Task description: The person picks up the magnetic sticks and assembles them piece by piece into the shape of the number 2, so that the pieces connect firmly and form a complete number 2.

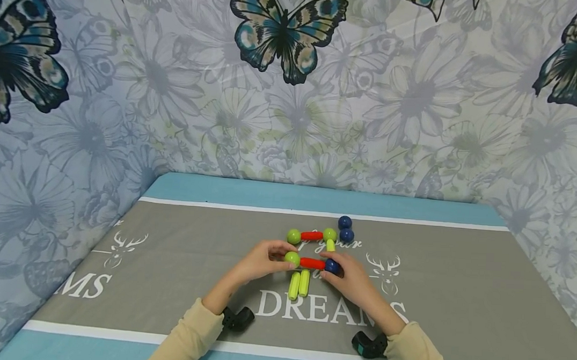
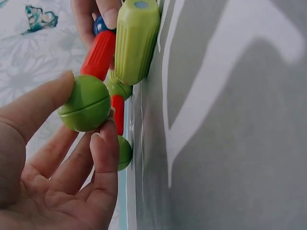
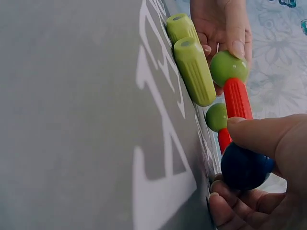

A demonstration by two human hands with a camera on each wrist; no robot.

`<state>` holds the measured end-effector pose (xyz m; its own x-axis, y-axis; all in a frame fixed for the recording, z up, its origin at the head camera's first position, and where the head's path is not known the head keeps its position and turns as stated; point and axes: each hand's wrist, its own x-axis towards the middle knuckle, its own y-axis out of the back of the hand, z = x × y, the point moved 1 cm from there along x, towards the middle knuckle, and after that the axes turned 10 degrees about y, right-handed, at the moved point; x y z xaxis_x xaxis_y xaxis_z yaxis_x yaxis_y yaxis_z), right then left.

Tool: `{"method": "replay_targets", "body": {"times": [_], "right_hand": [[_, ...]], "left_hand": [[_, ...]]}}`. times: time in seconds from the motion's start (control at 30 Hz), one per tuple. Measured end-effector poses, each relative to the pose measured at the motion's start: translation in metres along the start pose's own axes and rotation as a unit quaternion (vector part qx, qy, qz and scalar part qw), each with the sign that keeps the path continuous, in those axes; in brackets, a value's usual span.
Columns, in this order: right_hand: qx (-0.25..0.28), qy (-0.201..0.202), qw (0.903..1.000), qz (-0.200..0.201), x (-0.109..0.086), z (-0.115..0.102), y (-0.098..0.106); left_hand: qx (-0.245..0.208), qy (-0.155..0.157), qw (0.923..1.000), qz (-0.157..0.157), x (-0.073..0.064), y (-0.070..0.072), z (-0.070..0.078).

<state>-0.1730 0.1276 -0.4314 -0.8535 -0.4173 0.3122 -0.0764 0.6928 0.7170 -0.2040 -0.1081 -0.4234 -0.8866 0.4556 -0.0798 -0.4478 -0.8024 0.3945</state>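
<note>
My left hand [image 1: 260,262] pinches a green ball [image 2: 85,103] between thumb and fingertips. A red ribbed rod [image 1: 312,263] joins that ball to a dark blue ball [image 3: 245,166], which my right hand [image 1: 354,282] holds with the thumb on one side and fingers below. Just behind, a second red rod [image 1: 312,236] lies between two more green balls, a left one [image 1: 293,236] and a right one [image 1: 329,234]. From the right one a yellow-green rod [image 1: 331,246] runs towards my right hand, its near end hidden by the fingers.
Two loose yellow-green rods [image 1: 304,283] lie side by side in front of the hands. Behind the build, at right, sit two dark blue balls [image 1: 346,235]. Everything rests on a grey printed cloth [image 1: 457,295]; a patterned wall [image 1: 319,133] rises at the table's back.
</note>
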Motion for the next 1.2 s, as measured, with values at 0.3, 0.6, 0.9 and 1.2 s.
{"method": "replay_targets", "body": {"times": [0.3,0.6,0.9,1.2], "right_hand": [[-0.027,0.065,0.996,0.054,0.006,0.0,0.001],[-0.027,0.148,0.9885,-0.016,0.018,0.005,-0.01],[-0.025,0.145,0.9891,-0.001,0.023,0.006,-0.017],[-0.009,0.15,0.9885,0.016,0.024,0.009,-0.018]], "left_hand": [[0.002,0.006,0.9999,0.015,-0.004,0.002,0.008],[-0.003,0.015,0.9997,0.018,-0.018,0.005,0.032],[-0.009,-0.001,0.9995,0.032,-0.019,0.006,0.025],[0.069,-0.021,0.9938,0.084,-0.04,0.008,-0.001]]}}
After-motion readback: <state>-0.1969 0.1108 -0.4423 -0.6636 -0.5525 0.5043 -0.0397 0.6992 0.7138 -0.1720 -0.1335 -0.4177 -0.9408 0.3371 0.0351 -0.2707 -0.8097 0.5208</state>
